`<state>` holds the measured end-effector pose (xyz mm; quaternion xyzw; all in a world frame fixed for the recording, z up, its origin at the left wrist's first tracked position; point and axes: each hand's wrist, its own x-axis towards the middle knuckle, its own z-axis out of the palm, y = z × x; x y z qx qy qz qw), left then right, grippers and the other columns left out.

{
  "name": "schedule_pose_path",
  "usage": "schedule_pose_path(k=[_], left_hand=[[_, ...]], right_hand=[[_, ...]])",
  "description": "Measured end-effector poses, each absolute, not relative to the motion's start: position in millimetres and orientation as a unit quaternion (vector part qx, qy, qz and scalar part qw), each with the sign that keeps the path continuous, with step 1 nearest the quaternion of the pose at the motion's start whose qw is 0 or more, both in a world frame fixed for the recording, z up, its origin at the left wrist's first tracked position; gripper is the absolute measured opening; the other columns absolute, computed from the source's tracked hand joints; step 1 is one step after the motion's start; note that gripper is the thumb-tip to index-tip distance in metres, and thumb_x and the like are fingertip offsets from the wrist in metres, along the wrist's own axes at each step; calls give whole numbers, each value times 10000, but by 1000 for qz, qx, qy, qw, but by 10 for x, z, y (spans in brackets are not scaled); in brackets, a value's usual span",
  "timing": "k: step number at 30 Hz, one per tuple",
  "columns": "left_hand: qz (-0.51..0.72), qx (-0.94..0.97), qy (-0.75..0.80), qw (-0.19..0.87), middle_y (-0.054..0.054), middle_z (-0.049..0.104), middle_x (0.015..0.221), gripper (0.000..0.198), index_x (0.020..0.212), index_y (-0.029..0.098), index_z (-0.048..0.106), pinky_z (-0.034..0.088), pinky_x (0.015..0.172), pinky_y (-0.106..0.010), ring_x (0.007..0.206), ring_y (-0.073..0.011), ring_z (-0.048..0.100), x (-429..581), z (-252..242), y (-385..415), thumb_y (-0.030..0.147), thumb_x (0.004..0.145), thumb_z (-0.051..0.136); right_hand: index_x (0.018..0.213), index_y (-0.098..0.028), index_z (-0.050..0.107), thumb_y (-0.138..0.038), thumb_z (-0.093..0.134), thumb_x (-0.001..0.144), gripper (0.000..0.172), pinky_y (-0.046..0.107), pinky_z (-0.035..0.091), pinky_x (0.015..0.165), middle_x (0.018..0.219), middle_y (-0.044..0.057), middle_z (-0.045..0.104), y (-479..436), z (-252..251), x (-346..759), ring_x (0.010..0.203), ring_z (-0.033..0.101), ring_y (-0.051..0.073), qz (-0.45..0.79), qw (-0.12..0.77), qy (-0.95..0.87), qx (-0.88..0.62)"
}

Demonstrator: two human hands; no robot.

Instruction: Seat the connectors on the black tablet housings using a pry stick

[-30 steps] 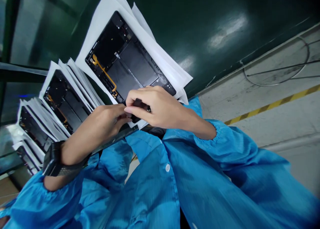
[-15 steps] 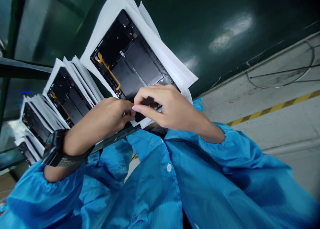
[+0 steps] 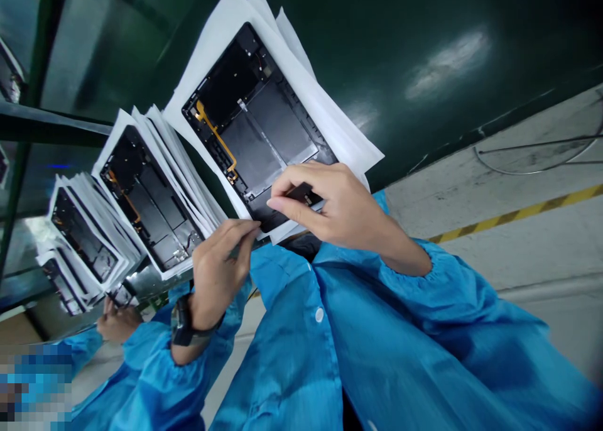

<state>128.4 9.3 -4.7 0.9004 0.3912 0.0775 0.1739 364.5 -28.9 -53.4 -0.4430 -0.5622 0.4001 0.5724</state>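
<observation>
An opened black tablet housing (image 3: pixel 257 145) lies tilted on white sheets, its inside facing up. An orange flex cable (image 3: pixel 217 139) runs along its left side, and a pale ribbon strip (image 3: pixel 262 132) crosses its middle. Over the near end of the housing is my right hand (image 3: pixel 336 208), thumb and forefinger pinched together; what they hold, if anything, is hidden. A dark patch with small light marks (image 3: pixel 301 192) shows inside the curve of those fingers. My left hand (image 3: pixel 223 261) has its fingertips pressed together at the housing's near left corner, and anything between them is too small to make out.
Stacks of similar housings interleaved with white sheets (image 3: pixel 162 132) stand to the left on the dark green bench (image 3: pixel 367 41). Another person's hand (image 3: pixel 117 321) is at the lower left. Beyond the bench edge, a yellow-black floor stripe (image 3: pixel 518 214) and a thin cable (image 3: pixel 532 147) are visible.
My left hand has drawn back from my right fingertips, down and left, to the housing's corner. My right hand keeps its pinch. The view has shifted slightly, and another person's hand now shows.
</observation>
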Motion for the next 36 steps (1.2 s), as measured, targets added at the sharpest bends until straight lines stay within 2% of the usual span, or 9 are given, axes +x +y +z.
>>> schedule_pose_path(k=[7, 11, 14, 19, 23, 27, 31, 36], left_hand=[[237, 799, 504, 226, -18, 799, 966, 173, 1043, 223, 797, 580, 818, -290, 869, -159, 743, 1319, -329, -198, 126, 913, 739], [305, 728, 552, 269, -26, 784, 910, 116, 1000, 221, 809, 564, 758, -295, 832, -162, 726, 1379, -426, -285, 176, 908, 756], [330, 700, 576, 262, -19, 756, 861, 65, 958, 212, 802, 535, 692, -268, 783, -143, 696, 1426, -477, -321, 218, 903, 768], [359, 676, 600, 233, -9, 723, 856, 65, 934, 203, 778, 529, 670, -258, 751, -126, 659, 1518, -546, -357, 254, 894, 775], [391, 654, 612, 213, -25, 710, 903, 59, 917, 197, 765, 545, 640, -251, 811, -143, 674, 1605, -593, -402, 244, 884, 777], [405, 627, 635, 199, -41, 719, 955, 68, 926, 194, 757, 575, 640, -252, 869, -161, 703, 1678, -609, -452, 246, 884, 769], [411, 602, 654, 203, -36, 731, 941, 91, 933, 185, 748, 592, 653, -247, 812, -146, 712, 1717, -583, -463, 247, 871, 769], [344, 603, 691, 201, -2, 732, 837, 87, 887, 188, 729, 576, 663, -215, 697, -107, 679, 1683, -519, -435, 274, 873, 739]], right_hand=[[921, -185, 632, -256, 583, 1037, 145, 274, 440, 753, 883, 20, 703, -281, -519, 3644, 799, 608, 134, 406, 559, -570, -444], [930, -186, 641, -270, 591, 1033, 142, 273, 446, 747, 882, 16, 707, -289, -511, 3636, 793, 607, 133, 406, 558, -565, -453], [929, -187, 645, -277, 590, 1033, 148, 271, 450, 745, 880, 13, 709, -291, -527, 3622, 790, 607, 132, 403, 559, -565, -454], [934, -194, 656, -268, 596, 1029, 135, 283, 472, 774, 878, 10, 721, -314, -488, 3664, 802, 629, 140, 389, 561, -573, -453], [908, -218, 688, -284, 637, 1021, 141, 331, 507, 849, 857, 0, 733, -314, -404, 3908, 828, 661, 164, 339, 571, -565, -489], [855, -240, 710, -277, 708, 991, 141, 383, 539, 955, 753, -20, 712, -287, -470, 4121, 738, 668, 158, 301, 637, -488, -516], [897, -260, 725, -317, 712, 994, 113, 480, 470, 1179, 727, -35, 708, -326, -617, 4052, 724, 714, 165, 359, 652, -437, -506], [907, -271, 737, -341, 717, 992, 111, 498, 427, 1240, 742, -37, 721, -403, -629, 3945, 739, 733, 165, 369, 651, -417, -516]])
